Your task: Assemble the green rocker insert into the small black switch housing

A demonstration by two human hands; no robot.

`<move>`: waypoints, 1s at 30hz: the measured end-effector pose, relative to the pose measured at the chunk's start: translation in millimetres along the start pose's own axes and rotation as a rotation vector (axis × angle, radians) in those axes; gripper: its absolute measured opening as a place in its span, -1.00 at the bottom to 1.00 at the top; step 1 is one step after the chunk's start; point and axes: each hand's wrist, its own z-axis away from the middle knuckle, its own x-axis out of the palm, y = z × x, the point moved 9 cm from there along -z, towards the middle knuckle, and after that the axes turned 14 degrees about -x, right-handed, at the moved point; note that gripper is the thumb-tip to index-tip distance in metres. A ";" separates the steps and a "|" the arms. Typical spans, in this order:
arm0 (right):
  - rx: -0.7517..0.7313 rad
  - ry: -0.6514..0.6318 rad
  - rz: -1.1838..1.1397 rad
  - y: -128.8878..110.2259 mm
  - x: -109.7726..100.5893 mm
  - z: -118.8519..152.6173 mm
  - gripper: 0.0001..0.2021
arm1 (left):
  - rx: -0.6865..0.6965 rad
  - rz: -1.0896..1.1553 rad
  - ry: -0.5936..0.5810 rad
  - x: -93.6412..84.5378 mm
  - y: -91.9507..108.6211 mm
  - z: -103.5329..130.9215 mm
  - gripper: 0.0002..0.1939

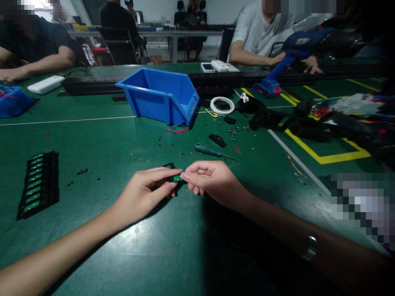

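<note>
Near the middle of the green table (123,250), my left hand (151,187) grips a small black frame (169,166) between thumb and fingers. My right hand (210,176) pinches the right end of a small green circuit board (177,179), whose left end meets the black frame. How far the board sits inside the frame is hidden by my fingers. Just beyond my hands lies a green-handled screwdriver (208,150), with a small black part (217,140) behind it. A black holder with several green boards (38,183) rests at the left.
Beyond my hands stand a blue bin (151,102), a white ring (222,105) and loose screws (233,132). A blue power drill (286,61) and bundled wires (354,107) are at the right. People sit across the table, one person's hand (311,65) near the drill.
</note>
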 end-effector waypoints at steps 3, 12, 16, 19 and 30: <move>0.001 -0.012 -0.023 -0.3 0.4 -0.1 -0.75 | 0.006 -0.017 0.003 -0.6 0.0 0.0 -0.67; 0.005 -0.046 -0.090 2.9 1.8 0.5 -0.80 | 0.037 -0.066 0.000 0.1 3.3 1.3 -0.66; 0.017 -0.034 -0.079 3.4 1.3 0.8 -0.81 | 0.040 -0.094 0.003 0.9 2.6 1.1 -0.66; 0.016 -0.022 -0.076 2.1 1.2 1.2 -0.81 | 0.050 -0.123 0.012 0.7 3.3 1.5 -0.65; -0.005 -0.003 -0.063 -0.8 0.0 0.5 -0.78 | 0.055 -0.167 0.030 -0.3 3.3 0.4 -0.65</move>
